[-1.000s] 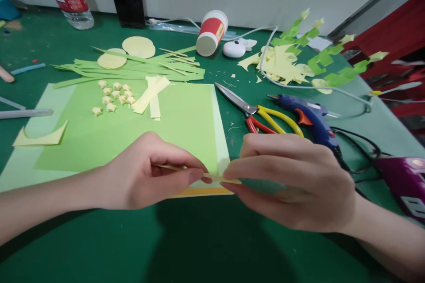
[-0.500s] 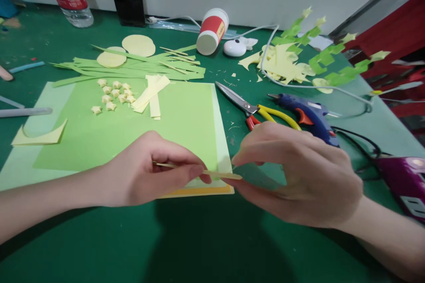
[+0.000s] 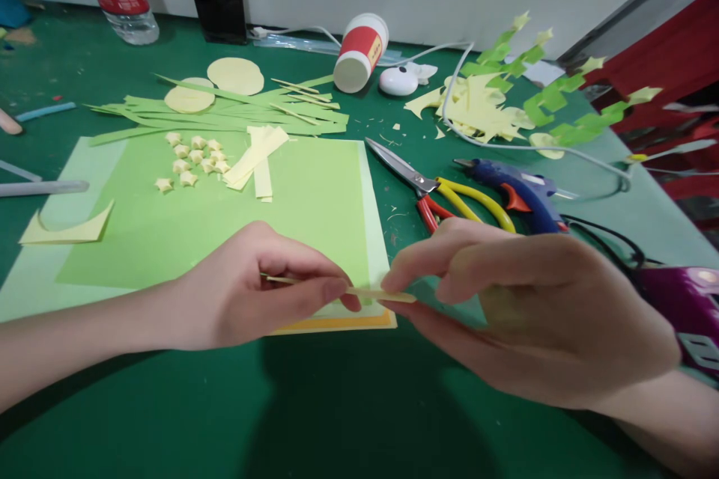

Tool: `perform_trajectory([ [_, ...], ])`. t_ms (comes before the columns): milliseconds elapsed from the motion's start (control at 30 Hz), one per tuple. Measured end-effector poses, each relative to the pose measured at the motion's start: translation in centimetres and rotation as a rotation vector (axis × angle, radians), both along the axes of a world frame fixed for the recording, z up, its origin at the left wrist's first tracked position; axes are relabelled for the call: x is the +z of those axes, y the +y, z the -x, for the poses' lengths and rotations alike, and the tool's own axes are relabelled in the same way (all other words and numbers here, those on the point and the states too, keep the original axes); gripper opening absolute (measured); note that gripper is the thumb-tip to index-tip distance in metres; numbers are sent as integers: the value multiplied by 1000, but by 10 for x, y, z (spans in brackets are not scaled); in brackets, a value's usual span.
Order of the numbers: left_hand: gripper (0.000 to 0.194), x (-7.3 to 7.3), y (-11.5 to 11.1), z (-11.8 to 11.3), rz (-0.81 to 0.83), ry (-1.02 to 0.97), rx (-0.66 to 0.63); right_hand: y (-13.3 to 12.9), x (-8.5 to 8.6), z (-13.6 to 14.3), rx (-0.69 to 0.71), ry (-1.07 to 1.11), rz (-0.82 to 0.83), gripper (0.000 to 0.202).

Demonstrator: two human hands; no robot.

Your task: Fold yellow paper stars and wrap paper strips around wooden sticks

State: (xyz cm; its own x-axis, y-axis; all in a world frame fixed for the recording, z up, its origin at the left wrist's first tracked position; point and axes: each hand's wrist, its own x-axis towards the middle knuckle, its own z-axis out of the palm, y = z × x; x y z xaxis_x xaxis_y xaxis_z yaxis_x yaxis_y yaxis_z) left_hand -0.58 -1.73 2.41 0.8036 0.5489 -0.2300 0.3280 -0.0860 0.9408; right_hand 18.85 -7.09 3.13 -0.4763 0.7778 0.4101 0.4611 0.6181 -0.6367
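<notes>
Between my two hands runs a thin pale yellow paper strip (image 3: 368, 293), seen nearly edge-on. My left hand (image 3: 269, 288) pinches it between thumb and fingers, with one end passing back under the curled fingers. At the strip's right end, the forefinger and thumb of my right hand (image 3: 517, 307) close on it from above and below. Below the left hand lies a stack of green paper sheets (image 3: 225, 239). Small folded paper stars (image 3: 195, 157) sit on it, beside a few flat yellow paper strips (image 3: 261, 161).
Scissors (image 3: 416, 176) and a blue glue gun (image 3: 517, 183) lie beyond my right hand. Green paper strips (image 3: 236, 116), a paper cup (image 3: 359, 52) on its side, yellow scraps (image 3: 477, 108) and a white cable (image 3: 539, 147) are at the back. A bottle (image 3: 123, 0) stands back left.
My right hand has moved slightly right and turned, its forefinger coming down onto the strip's end. My left hand has stayed almost still, holding the strip.
</notes>
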Motion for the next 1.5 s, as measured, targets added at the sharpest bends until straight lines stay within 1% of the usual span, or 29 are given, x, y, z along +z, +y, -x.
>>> perform_trajectory([
  [100,23,2,0,-1,32,-5,13,1,2,-2,-19,-47,-46,25],
  [267,27,2,3,0,103,22,-64,1,3,-6,7,-151,-196,25],
  [433,33,1,6,0,159,83,-58,1,-1,-7,28,-210,-368,20],
  [567,35,0,7,-1,196,107,-62,0,-6,-7,3,-214,-521,16],
  [633,34,0,7,-1,206,96,-60,0,-4,-5,-18,-239,-540,17],
  [667,33,1,7,-1,203,87,-48,1,-3,-5,-20,-254,-526,18],
  [733,31,1,6,-1,190,62,-9,3,1,-3,-15,-284,-428,21],
  [800,29,1,5,-1,178,27,39,4,4,-3,-43,-224,-312,26],
  [900,26,2,5,-2,168,-7,56,3,2,-3,-146,22,-128,38],
  [1000,26,2,6,-2,157,7,39,1,-5,-2,-135,261,67,45],
  [1100,25,2,7,-1,142,25,31,-1,-10,0,-133,343,195,47],
  [1200,26,2,6,-1,117,31,35,-3,-10,5,-137,381,205,41],
  [1267,26,2,5,-2,101,39,33,-5,-8,9,-189,373,162,35],
  [1367,27,2,5,-3,83,51,34,-8,-6,14,-325,271,82,28],
  [1500,27,2,4,-3,97,58,36,-9,-3,17,-432,84,11,19],
])
